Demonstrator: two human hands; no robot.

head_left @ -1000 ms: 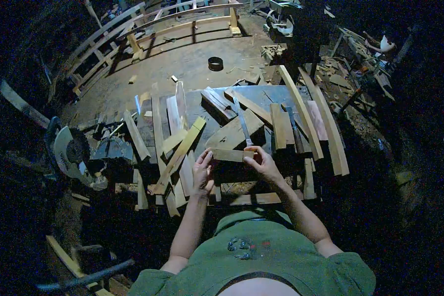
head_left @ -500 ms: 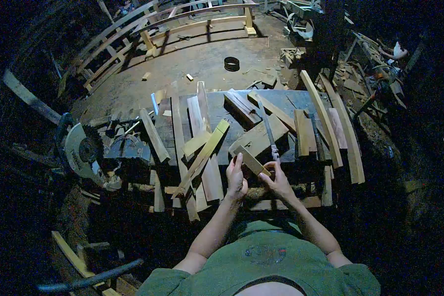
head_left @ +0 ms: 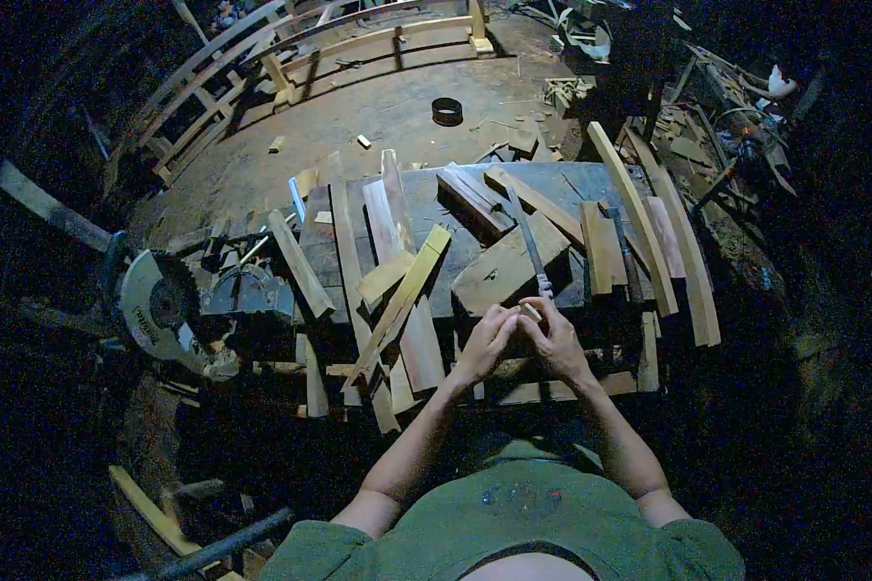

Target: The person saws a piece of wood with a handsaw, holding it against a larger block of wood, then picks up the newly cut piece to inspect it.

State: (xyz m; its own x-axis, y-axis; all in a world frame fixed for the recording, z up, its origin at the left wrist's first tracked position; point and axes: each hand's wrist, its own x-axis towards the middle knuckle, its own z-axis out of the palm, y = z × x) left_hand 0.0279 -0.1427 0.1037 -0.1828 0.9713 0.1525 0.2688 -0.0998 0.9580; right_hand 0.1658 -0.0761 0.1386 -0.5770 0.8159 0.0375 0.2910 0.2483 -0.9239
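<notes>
My left hand [head_left: 486,346] and my right hand [head_left: 555,341] meet at the near edge of the workbench, fingers closed on a small wooden block [head_left: 530,311]. Only a sliver of the block shows between them; the fingers hide the rest. Just beyond, a wide wooden board [head_left: 502,269] lies on the bench. Across that board rests a long, slim, dark tool that looks like a file [head_left: 527,232], its wrapped handle pointing toward my right hand. Left of my hands, a yellowish wooden strip [head_left: 412,281] lies slanted over other pieces.
A miter saw [head_left: 155,305] with a toothed round blade stands at the bench's left end. Long curved wooden pieces [head_left: 683,252] overhang the right side. On the floor behind are a black ring [head_left: 447,111] and a wooden frame [head_left: 378,56].
My hands have come together, and the block has turned from broadside to mostly hidden between my fingers. The view has shifted slightly; the pieces on the bench lie as before.
</notes>
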